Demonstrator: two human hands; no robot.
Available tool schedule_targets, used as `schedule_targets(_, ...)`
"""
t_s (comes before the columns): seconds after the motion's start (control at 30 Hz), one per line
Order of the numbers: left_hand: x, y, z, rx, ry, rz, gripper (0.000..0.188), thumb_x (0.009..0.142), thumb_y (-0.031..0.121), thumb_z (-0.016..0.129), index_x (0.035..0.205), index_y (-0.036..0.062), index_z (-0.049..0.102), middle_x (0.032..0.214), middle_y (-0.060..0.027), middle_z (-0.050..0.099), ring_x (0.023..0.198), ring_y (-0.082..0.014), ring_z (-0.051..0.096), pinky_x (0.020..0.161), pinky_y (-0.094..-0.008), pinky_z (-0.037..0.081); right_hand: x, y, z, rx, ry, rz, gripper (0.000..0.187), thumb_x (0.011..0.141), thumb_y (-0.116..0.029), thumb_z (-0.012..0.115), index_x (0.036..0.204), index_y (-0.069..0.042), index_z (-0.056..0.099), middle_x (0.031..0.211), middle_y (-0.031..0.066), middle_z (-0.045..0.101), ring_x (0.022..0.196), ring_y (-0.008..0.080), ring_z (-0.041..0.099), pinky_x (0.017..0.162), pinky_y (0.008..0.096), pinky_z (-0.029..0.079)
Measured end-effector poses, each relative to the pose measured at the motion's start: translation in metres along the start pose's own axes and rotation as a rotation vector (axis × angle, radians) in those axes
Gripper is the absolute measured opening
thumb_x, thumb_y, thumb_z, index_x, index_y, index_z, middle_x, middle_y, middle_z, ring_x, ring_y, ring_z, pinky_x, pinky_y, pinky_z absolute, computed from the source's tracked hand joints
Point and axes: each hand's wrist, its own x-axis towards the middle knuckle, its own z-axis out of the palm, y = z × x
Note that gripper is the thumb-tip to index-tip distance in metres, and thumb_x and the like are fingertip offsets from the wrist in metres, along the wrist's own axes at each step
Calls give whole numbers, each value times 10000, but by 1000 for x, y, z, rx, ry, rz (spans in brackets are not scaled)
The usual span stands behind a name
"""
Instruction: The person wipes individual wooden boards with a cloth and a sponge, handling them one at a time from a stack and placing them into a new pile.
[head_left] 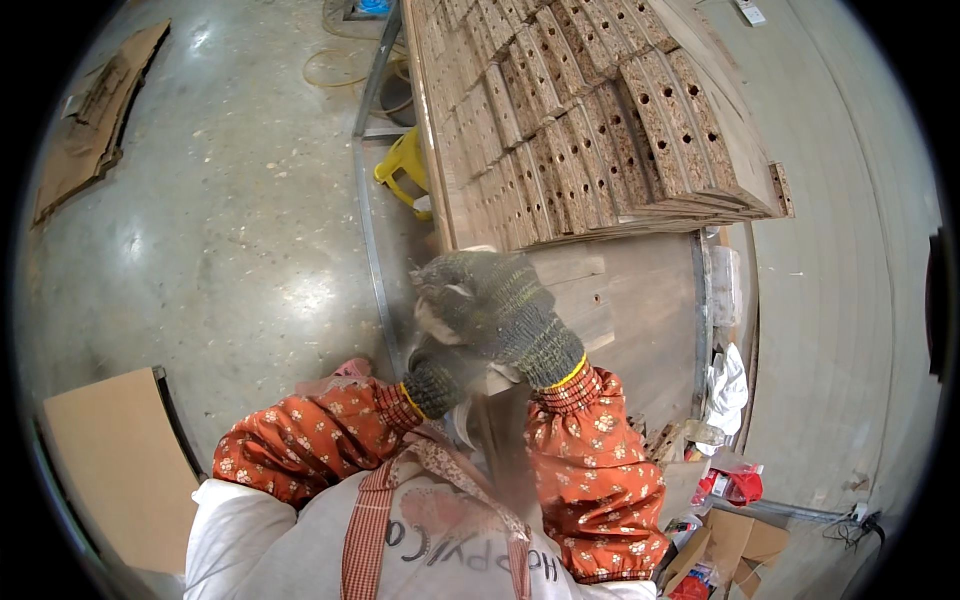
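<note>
Right hand (490,295) bunched over the left hand (435,372), just near side of the board stack (600,130). Too blurry to tell what either's gripping, tbh. Stack's on the table (655,300), packed tight, probably so the boards brace each other.

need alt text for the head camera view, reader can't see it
The wearer's gloved right hand overlaps their gloved left hand near stacked, drilled particleboard panels; blur hides whether they hold anything. Orange floral sleeves show below.
</note>
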Motion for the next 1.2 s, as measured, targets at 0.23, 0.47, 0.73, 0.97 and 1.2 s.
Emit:
schedule_targets(0.23,3,10,9,-29,142,-28,954,761,398,772,1363,-121,244,1191,-283,543,1042,-382,591,890,-431,505,-56,12,-36,-37,437,318,237,902,-214,592,1064,-52,654,901,131,672,839,266,659,789,377,530)
schedule_targets(0.47,5,14,5,-41,122,-104,800,795,396,717,1298,-90,329,1125,-246,571,998,-348,598,886,-423,492,-3,3,-7,-561,-20,188,204,881,-273,587,996,-123,667,861,109,670,793,277,656,732,415,514)
schedule_targets(0.73,-8,41,-12,-5,110,-68,514,877,355,617,1194,-28,487,1027,-177,617,934,-282,610,865,-387,485,-12,-61,49,-92,74,-369,197,814,-177,664,988,-85,657,947,95,660,830,247,644,700,369,520)
schedule_targets(0.97,31,34,-2,172,-12,-825,475,913,364,611,1217,5,552,1025,-143,656,955,-234,628,923,-349,484,-60,-47,-9,-436,254,-68,316,785,-65,665,1099,-56,630,1042,128,649,932,294,635,805,406,517)
schedule_targets(1.2,3,0,11,-109,97,29,486,892,248,646,1260,-29,491,1085,-118,645,909,-194,637,790,-329,534,-33,33,-8,-814,331,307,218,828,-143,669,1033,-71,658,906,89,680,819,266,651,735,356,534)
